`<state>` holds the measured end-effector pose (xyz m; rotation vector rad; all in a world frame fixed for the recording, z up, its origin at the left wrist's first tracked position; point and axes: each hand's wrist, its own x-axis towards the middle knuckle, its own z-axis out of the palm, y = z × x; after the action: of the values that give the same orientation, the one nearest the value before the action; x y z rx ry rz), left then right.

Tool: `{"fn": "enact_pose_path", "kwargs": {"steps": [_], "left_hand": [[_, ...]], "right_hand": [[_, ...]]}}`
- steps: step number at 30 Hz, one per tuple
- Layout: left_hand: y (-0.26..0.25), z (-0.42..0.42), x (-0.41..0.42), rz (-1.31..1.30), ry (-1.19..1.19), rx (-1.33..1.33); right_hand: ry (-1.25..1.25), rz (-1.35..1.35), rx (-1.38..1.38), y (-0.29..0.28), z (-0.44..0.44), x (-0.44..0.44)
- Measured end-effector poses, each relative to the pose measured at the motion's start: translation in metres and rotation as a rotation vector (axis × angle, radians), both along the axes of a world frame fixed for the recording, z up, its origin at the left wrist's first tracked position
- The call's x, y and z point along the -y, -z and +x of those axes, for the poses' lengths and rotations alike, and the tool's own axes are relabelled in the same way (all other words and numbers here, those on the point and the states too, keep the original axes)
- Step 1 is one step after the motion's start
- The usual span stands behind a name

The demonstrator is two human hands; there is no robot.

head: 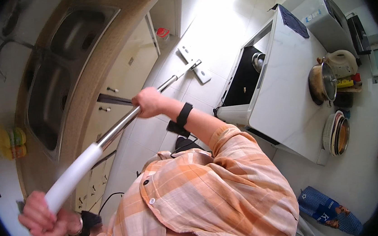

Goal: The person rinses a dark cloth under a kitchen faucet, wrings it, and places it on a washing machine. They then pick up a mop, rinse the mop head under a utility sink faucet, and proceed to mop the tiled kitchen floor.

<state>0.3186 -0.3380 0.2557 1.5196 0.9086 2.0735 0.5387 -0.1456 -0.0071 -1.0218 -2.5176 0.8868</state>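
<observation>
A flat mop's steel telescopic pole runs diagonally across the view, its white grip at lower left. My left hand is curled around the end of that grip. Farther down the pole, my right hand is closed around the metal tube. At the far end, the narrow white mop head is over the tiled floor, with no cloth visible on it. Whether it touches the tiles is hard to tell in the glare. Both wrists wear black bands.
A counter with a double steel sink and cabinets is on the left. On the right, a white marble-look table holds a lidded pot, stacked baskets and a microwave. A red-lidded container stands by the cabinet.
</observation>
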Motion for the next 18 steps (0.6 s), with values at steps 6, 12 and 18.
{"fn": "enact_pose_path", "kwargs": {"steps": [6,12,18], "left_hand": [[0.050,0.113,-0.111,-0.119,0.085,-0.185],[0.024,0.149,-0.137,-0.065,0.059,-0.120],[-0.012,0.131,-0.196,0.070,0.558,-0.119]], "right_hand": [[0.421,0.113,-0.072,0.046,0.116,-0.101],[0.447,0.106,-0.217,0.026,0.151,-0.113],[0.294,-0.020,-0.159,-0.011,0.158,-0.143]]}}
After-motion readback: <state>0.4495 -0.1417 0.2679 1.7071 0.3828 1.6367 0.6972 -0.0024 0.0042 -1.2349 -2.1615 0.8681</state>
